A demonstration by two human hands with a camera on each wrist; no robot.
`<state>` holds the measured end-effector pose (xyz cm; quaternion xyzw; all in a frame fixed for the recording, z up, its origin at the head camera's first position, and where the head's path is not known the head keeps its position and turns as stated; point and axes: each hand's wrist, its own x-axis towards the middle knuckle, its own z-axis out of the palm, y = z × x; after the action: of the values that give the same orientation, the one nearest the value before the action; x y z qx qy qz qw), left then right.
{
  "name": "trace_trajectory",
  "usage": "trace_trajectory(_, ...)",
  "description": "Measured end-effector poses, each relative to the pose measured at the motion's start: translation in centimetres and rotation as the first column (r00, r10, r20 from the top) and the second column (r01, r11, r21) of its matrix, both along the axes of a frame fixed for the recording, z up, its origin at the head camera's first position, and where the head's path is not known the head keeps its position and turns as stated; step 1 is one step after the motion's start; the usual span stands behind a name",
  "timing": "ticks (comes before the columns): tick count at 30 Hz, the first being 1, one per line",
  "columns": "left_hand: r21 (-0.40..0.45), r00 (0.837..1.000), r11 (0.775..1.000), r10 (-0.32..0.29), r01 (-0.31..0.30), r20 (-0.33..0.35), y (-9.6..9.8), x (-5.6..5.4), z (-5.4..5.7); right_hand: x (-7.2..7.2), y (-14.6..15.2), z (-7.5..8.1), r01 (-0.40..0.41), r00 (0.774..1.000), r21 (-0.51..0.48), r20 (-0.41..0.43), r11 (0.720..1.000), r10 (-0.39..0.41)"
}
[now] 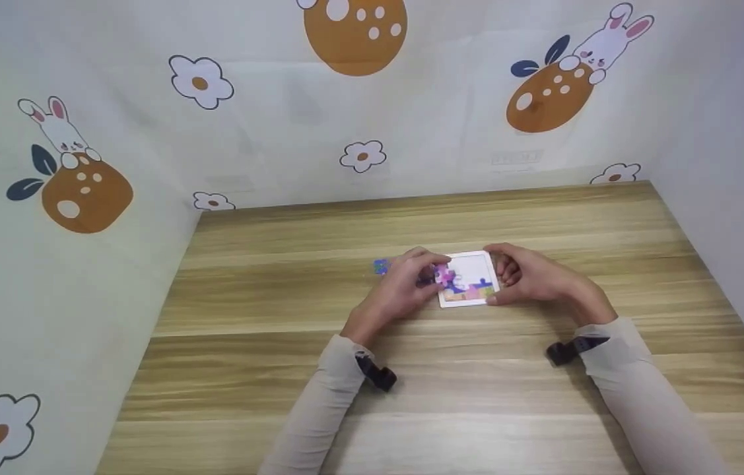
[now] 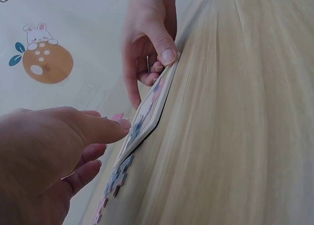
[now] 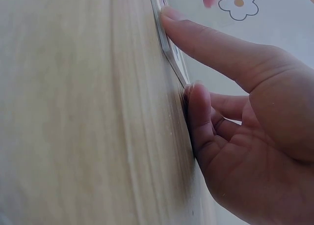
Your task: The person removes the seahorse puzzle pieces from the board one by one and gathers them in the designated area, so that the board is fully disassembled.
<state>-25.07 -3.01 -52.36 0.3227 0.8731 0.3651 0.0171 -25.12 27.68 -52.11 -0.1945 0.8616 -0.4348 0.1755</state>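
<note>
A small white-framed jigsaw tray (image 1: 467, 254) lies on the wooden table, with several joined pieces along its near side and bare backing above them. My left hand (image 1: 405, 284) pinches a pink and purple jigsaw piece (image 1: 444, 275) over the tray's left part. In the left wrist view, only a pink bit of that piece shows behind the thumb. My right hand (image 1: 533, 274) grips the tray by its right side, thumb at the near corner and index finger at the far one. Its other fingers are curled in beside the edge.
Loose blue jigsaw pieces (image 1: 381, 266) lie to the left of the tray, partly hidden by my left hand; the left wrist view shows a row of pieces (image 2: 115, 178) there. Pale printed cloth walls (image 1: 286, 132) enclose the back and sides of the wooden table (image 1: 266, 310).
</note>
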Motion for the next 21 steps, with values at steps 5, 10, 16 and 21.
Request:
trace_trajectory(5, 0.026, 1.000, 1.000, 0.010, -0.010, -0.001, -1.4, -0.3, 0.1, 0.1, -0.1, 0.1, 0.004, 1.000, -0.006, 0.010, 1.000, -0.004)
trace_trajectory(10, 0.028, 1.000, 1.000, 0.014, -0.014, -0.012, -3.0, -0.6, 0.0, 0.1, -0.1, 0.0, 0.007, 1.000, -0.010, 0.005, 1.000, -0.007)
trace_trajectory(16, -0.002, 0.999, 0.999, 0.049, -0.049, -0.007, -4.8, -0.4, -0.3, 0.0, -0.1, -0.1, 0.003, 1.000, -0.012, -0.009, 1.000, -0.004)
trace_trajectory(21, -0.056, 0.996, 0.995, 0.080, -0.082, -0.031, -6.0, -0.2, -0.5, 0.0, -0.1, -0.1, 0.005, 1.000, -0.015, -0.013, 1.000, -0.005)
